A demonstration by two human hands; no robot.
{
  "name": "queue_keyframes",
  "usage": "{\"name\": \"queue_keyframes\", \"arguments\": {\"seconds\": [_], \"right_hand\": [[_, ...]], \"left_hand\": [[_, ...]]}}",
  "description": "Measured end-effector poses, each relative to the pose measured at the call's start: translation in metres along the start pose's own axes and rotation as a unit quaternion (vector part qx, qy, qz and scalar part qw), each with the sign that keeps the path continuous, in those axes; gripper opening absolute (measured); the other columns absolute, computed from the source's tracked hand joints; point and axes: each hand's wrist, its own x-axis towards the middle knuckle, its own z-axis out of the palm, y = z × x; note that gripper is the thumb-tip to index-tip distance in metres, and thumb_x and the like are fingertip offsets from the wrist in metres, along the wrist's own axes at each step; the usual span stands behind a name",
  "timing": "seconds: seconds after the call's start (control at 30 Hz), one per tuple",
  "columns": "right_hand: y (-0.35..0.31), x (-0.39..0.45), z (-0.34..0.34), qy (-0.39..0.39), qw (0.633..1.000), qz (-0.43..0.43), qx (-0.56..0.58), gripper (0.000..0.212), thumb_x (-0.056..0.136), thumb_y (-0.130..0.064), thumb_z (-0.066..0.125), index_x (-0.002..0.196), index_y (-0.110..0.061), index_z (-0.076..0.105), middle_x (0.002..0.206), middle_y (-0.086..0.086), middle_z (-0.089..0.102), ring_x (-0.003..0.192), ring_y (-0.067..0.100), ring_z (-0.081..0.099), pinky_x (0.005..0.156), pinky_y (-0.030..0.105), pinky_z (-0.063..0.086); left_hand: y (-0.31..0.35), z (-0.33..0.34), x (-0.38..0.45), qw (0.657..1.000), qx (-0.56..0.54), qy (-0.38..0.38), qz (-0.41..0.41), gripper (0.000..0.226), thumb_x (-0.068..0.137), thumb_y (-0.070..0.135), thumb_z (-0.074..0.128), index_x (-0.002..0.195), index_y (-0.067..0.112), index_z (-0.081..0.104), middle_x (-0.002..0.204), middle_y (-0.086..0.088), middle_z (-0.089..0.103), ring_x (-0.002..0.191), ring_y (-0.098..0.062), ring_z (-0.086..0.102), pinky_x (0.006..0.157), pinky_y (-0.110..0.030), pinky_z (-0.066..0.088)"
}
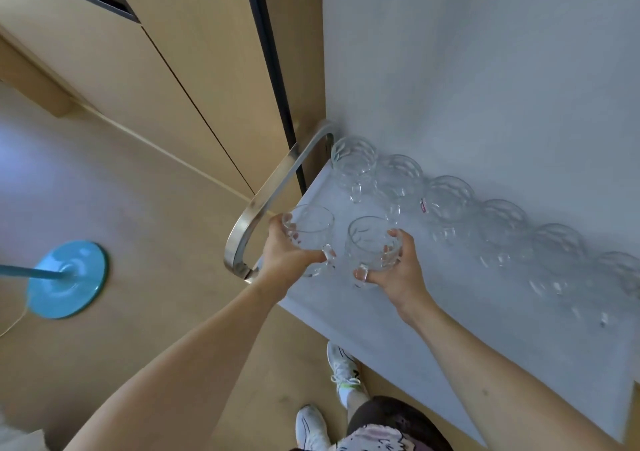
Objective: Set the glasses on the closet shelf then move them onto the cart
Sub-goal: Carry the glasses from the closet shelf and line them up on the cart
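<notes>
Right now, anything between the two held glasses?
Head view: no object, only bare cart top between the left hand's glass and the right hand's glass.

Two clear faceted glass mugs sit side by side near the front left corner of a pale grey cart top, the left mug in the left hand, the right mug in the right hand. Behind them a row of matching glass mugs runs along the grey wall. A curved metal handle rims the cart's left end. A round blue stand base rests on the floor, well left of the cart.
</notes>
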Motion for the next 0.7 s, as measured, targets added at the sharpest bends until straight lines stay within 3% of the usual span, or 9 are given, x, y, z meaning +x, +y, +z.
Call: {"name": "queue_keyframes", "arguments": {"seconds": [0.07, 0.2, 0.37, 0.53, 0.7], "right_hand": [[0.005, 0.007, -0.001, 0.01, 1.0, -0.003, -0.013, 0.099, 0.045, -0.015, 0.099, 0.122, -0.043, 0.046, 0.125, -0.003, 0.058, 0.111, 0.01, 0.063, 0.093, 0.029, 0.054], [0.008, 0.016, 0.0, 0.012, 0.999, -0.022, -0.033, 0.103, 0.051, -0.006, 0.099, 0.133, -0.035, 0.045, 0.122, -0.01, 0.057, 0.114, 0.008, 0.061, 0.097, 0.026, 0.05], [0.01, 0.023, 0.001, 0.032, 0.998, -0.042, -0.045, 0.108, 0.048, -0.014, 0.101, 0.139, -0.036, 0.048, 0.122, -0.034, 0.058, 0.117, -0.01, 0.055, 0.101, 0.022, 0.046], [0.01, 0.025, 0.001, 0.046, 0.997, -0.046, -0.047, 0.105, 0.052, -0.007, 0.099, 0.136, -0.043, 0.047, 0.123, -0.022, 0.062, 0.109, -0.011, 0.059, 0.092, 0.016, 0.048], [0.012, 0.023, 0.009, 0.081, 0.993, -0.06, -0.067, 0.096, 0.052, -0.005, 0.099, 0.127, -0.038, 0.048, 0.116, -0.02, 0.063, 0.107, -0.004, 0.061, 0.085, 0.012, 0.049]], "left_hand": [[0.001, 0.002, 0.008, 1.0, 0.022, -0.001, 0.011, 0.109, 0.042, 0.025, 0.098, 0.132, 0.035, 0.038, 0.125, 0.007, 0.054, 0.117, -0.018, 0.056, 0.082, -0.028, 0.052], [0.003, 0.003, 0.018, 0.996, 0.078, -0.01, 0.034, 0.117, 0.036, 0.037, 0.096, 0.136, 0.038, 0.035, 0.132, 0.009, 0.053, 0.123, -0.018, 0.054, 0.098, -0.039, 0.052], [0.001, 0.006, 0.025, 0.992, 0.106, -0.026, 0.065, 0.106, 0.05, 0.03, 0.098, 0.132, 0.044, 0.034, 0.136, 0.015, 0.05, 0.126, -0.01, 0.049, 0.088, -0.022, 0.044], [0.0, 0.003, 0.032, 0.987, 0.133, -0.032, 0.082, 0.105, 0.046, 0.031, 0.097, 0.132, 0.046, 0.039, 0.128, 0.018, 0.054, 0.121, -0.013, 0.054, 0.09, -0.033, 0.051], [-0.001, 0.0, 0.04, 0.982, 0.158, -0.035, 0.093, 0.104, 0.044, 0.03, 0.097, 0.13, 0.045, 0.041, 0.125, 0.017, 0.056, 0.112, -0.009, 0.055, 0.079, -0.022, 0.045]]}}
